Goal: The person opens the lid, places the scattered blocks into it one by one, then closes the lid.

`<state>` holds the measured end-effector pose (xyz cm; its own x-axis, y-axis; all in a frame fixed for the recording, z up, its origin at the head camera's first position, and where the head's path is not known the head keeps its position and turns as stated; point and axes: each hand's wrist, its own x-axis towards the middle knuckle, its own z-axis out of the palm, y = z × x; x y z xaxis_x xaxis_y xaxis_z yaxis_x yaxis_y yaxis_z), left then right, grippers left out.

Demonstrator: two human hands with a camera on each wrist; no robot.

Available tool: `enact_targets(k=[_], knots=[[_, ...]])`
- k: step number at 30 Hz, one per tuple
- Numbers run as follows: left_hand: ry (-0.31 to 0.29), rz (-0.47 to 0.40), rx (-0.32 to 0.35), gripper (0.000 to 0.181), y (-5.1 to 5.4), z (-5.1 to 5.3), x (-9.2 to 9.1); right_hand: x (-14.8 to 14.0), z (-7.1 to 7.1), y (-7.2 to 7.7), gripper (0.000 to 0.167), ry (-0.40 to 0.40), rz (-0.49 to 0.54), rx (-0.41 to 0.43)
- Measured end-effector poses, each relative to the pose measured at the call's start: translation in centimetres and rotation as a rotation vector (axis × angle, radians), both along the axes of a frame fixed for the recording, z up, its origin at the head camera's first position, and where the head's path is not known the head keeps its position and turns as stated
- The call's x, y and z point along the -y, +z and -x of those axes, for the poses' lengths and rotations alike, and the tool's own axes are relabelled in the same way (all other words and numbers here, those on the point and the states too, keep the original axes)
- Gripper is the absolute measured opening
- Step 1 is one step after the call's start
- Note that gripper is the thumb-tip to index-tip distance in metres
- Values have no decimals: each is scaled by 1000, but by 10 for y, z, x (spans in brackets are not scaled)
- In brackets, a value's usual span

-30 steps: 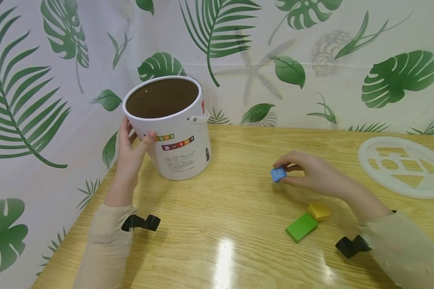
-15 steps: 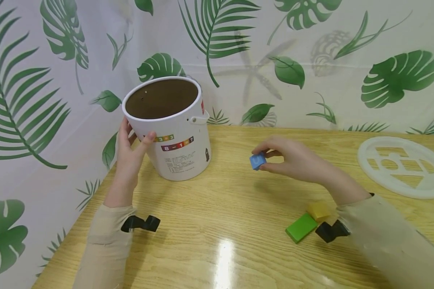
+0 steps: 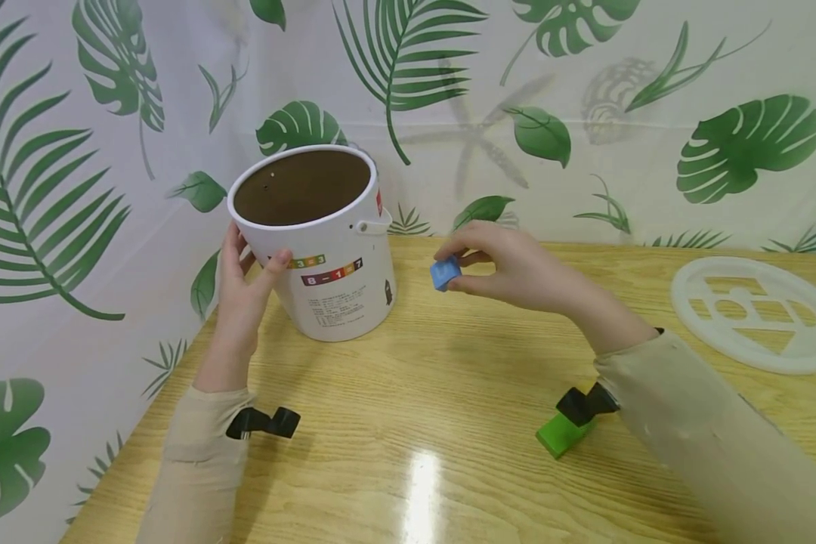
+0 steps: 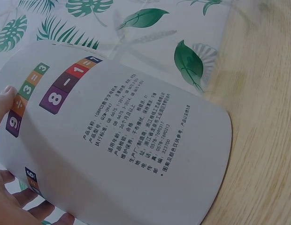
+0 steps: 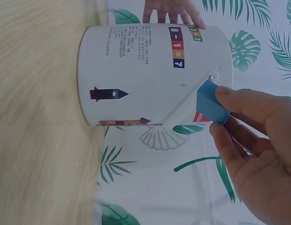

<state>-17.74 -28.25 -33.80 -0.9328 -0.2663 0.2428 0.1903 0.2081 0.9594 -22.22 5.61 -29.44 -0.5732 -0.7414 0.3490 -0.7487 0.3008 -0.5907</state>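
A tall white bucket [image 3: 336, 306] with printed sums, a brown inside and a side handle stands on the wooden table. My left hand [image 3: 241, 302] holds its left side, thumb on the printed front and fingers round the side. In the left wrist view the bucket's wall [image 4: 150, 131] fills the middle. Between thumb and fingers my right hand [image 3: 513, 268] pinches a small blue block [image 3: 445, 273], held above the table just right of the bucket. The right wrist view shows the blue block [image 5: 211, 102] in front of the bucket's handle. A green block [image 3: 557, 438] lies under the right wrist, partly covered.
A round white plate with shaped cutouts [image 3: 685, 317] lies at the right on the table [image 3: 353, 453]. Behind and at the left hangs a white cloth [image 3: 598, 204] with green leaf prints. Black wrist cameras [image 3: 585, 404] sit on both sleeves.
My right hand has carried the blue block left and upward, closer to the bucket. The right sleeve and wrist camera now hide the yellow block beside the green one. My left hand stays put.
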Motion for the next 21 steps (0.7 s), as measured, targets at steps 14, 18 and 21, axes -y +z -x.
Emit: enact_targets(k=[14, 18, 21], knots=[[-7, 8, -14, 88, -1, 0, 0, 39, 8, 30, 27, 6, 132, 17], [-4, 1, -13, 88, -1, -1, 0, 53, 9, 41, 27, 3, 151, 55], [-2, 0, -13, 88, 0, -2, -1, 64, 10, 52, 28, -6, 136, 68]])
